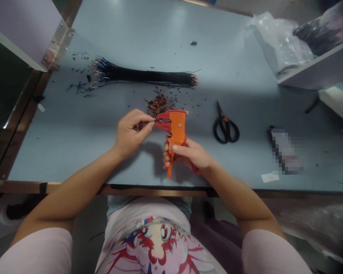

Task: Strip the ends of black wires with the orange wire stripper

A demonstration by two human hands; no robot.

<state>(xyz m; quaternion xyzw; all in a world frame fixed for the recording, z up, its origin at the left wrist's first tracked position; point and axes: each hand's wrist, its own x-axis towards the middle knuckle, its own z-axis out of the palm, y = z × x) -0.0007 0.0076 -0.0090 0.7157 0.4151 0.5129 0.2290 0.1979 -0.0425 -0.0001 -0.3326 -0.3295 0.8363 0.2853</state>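
Observation:
My right hand (185,154) is wrapped round the handles of an orange and red wire stripper (177,125). The tool's jaws point left, towards my left hand (134,129). Thumb and fingers of that hand pinch a thin dark wire (151,121), whose end reaches into the jaws. Most of the wire is hidden by the hand. Just beyond the tool lies a pile of copper and black wire scraps (159,103). Behind the pile stretches a long bundle of black wires (148,75), with blue and metal ends at the left and bare copper ends at the right.
Black-handled scissors (226,127) lie right of the tool, points away from me. Farther right are a blurred-out dark object (286,150) and a white slip (270,177). Clear plastic bags (286,42) sit at the back right. Loose blue-ended bits (80,86) lie at the left.

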